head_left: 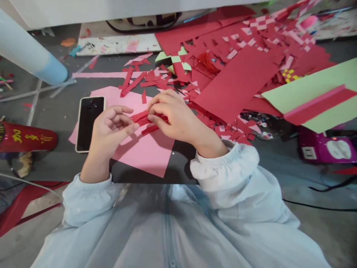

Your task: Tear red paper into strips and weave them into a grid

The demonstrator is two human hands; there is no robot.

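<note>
Light grey jacket (134,230): nearest the camera. Right hand (181,117): thumb and fingertips nearly closed, apparently gripping red paper strips (149,130). Left hand (107,128): fingers curled, thumb and forefinger parted at the strip ends; hold cannot be determined. Strips lie over the pink paper sheet (147,158), beside the smartphone (91,124). Progress, as judged: strips already narrow and separate; no interlacing or attachment visible between the hands. Checkered woven paper (260,24) shows completed interlacing.
</note>
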